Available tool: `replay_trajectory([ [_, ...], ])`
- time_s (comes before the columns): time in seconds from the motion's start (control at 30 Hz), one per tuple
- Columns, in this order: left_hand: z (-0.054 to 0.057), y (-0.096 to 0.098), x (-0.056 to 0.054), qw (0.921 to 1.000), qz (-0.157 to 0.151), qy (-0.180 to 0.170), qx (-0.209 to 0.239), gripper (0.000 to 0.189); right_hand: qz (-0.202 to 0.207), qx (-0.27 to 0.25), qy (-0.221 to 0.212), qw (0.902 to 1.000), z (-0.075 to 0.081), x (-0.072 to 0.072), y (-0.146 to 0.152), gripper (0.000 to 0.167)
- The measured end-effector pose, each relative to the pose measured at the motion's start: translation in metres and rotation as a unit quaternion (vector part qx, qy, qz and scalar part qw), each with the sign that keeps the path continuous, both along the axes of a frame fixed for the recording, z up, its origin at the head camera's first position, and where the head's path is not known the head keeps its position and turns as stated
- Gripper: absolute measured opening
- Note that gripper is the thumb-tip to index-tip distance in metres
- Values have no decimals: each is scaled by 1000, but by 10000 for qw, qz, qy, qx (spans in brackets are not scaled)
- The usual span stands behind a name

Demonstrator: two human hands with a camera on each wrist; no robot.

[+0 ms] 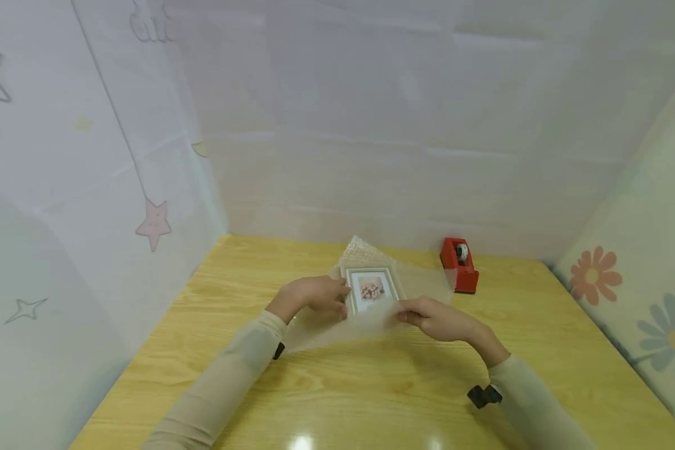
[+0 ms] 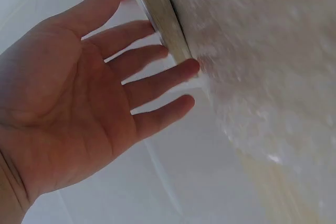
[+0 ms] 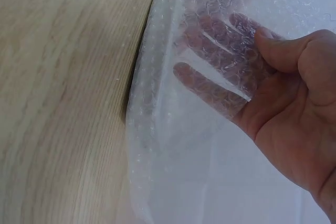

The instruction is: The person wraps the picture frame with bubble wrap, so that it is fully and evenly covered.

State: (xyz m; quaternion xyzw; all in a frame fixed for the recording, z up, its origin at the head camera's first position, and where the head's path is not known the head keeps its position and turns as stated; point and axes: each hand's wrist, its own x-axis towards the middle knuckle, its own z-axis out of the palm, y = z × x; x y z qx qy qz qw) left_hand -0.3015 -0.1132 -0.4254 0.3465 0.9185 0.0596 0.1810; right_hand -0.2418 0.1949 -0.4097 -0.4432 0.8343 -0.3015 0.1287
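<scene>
A pale picture frame (image 1: 390, 284) with a flower picture lies face up on a sheet of bubble wrap (image 1: 362, 252). At the frame's left edge is my left hand (image 1: 320, 294), its fingertips touching the side; the left wrist view shows these fingers (image 2: 157, 85) nearly straight, the thumb near the frame's edge. My right hand (image 1: 441, 320) pinches the near right part of the wrap, which is lifted and overlaps the frame's lower right corner. Through the clear bubbles in the right wrist view, the fingers (image 3: 205, 87) show under the sheet with the thumb on top.
A red tape dispenser (image 1: 459, 265) with a roll in it stands at the back right, close to the wrap's right end. The wooden table (image 1: 230, 275) meets a pale wall sheet at the back, with printed sheets at both sides.
</scene>
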Motion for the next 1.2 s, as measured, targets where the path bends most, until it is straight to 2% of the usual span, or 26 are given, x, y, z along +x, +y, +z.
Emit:
replay_trajectory([
  [0.07, -4, -8, -7, 9997, -145, -81, 183, 58, -52, -52, 41, 10000, 0, -4, -1, 22],
  [0.13, -7, -17, -14, 9983, -139, -312, 472, 54, -97, -108, 9, 9999, -1, -8, -2, 24],
  [0.27, -11, -34, -23, 9904, 161, -901, 1040, 56, 24, -339, -208, 9992, -3, -18, -7, 29],
  [0.33, -11, -39, -25, 9860, 255, -1124, 1202, 59, 96, -453, -419, 9980, -3, -24, -10, 32],
  [0.4, -12, -40, -25, 9836, 357, -1200, 1301, 60, 92, -553, -586, 9967, -2, -30, -12, 35],
  [0.5, -12, -39, -26, 9792, 502, -1317, 1458, 67, -71, -641, -775, 9949, 0, -37, -13, 34],
  [0.6, -10, -34, -25, 9714, 737, -1556, 1634, 78, -313, -659, -781, 9943, -2, -45, -14, 30],
  [0.73, -6, -28, -20, 9664, 909, -1782, 1614, 87, -706, -481, -403, 9955, -10, -51, -15, 25],
  [0.83, -4, -25, -20, 9687, 961, -1706, 1527, 90, -975, -371, -66, 9945, -13, -53, -16, 23],
  [1.03, -3, -25, -21, 9723, 1039, -1539, 1421, 97, -1421, -282, 300, 9890, -19, -57, -24, 23],
  [1.2, -7, -30, -23, 9691, 933, -1561, 1665, 92, -1752, 6, 762, 9816, -34, -63, -33, 19],
])
